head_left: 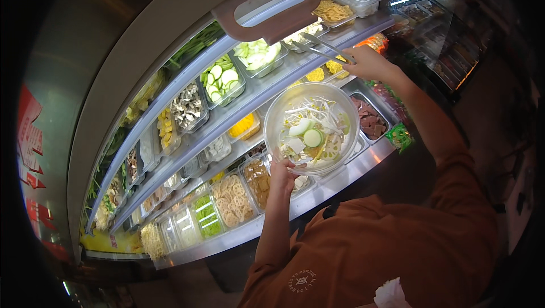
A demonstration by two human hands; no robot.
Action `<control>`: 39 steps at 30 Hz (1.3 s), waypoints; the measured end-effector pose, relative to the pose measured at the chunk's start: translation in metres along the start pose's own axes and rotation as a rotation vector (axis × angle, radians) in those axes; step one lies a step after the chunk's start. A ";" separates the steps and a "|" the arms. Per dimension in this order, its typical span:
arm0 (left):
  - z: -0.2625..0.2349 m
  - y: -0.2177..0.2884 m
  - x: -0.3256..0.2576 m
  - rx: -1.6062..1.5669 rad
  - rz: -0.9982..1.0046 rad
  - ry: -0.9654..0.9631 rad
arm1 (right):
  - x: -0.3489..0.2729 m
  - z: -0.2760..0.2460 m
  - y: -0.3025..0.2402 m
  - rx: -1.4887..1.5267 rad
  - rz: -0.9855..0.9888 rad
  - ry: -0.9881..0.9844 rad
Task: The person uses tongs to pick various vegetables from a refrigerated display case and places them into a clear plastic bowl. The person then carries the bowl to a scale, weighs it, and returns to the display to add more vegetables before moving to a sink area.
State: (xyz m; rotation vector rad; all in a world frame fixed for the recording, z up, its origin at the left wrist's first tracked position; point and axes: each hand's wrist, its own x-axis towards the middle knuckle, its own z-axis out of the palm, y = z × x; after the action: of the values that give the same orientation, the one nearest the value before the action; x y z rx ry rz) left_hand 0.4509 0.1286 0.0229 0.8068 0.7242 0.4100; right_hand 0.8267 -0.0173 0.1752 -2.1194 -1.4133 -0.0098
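My left hand (282, 177) grips the lower rim of a clear round bowl (272, 116). Inside lie bean sprouts (319, 109), zucchini slices (313, 137), white block-like pieces and a lotus root slice. My right hand (368, 63) is closed around metal tongs (326, 52), above and right of the bowl. The tongs' tips are apart, at a shelf tray of pale, small pieces (304, 34); whether they touch the food I cannot tell. Left of the tips stand trays of light green slices (260, 52) and zucchini slices (220, 81).
A tiered display case holds several food trays, among them sliced mushrooms (189, 106), lotus root (233, 199), green strands (206, 216) and reddish-brown pieces (369, 119). A brown handle (227, 21) hangs at the top. The metal front ledge (340, 182) runs below the bowl.
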 end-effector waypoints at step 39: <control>-0.342 -0.060 -0.293 -0.596 0.259 0.643 | -0.061 0.210 -0.311 1.049 0.118 -0.973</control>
State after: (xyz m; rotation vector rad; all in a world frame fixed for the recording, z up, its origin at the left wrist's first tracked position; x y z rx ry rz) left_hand 0.0061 0.0919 -0.0611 0.1846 1.0203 1.0908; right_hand 0.4731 0.1123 0.1256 -1.2570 -1.2562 1.5998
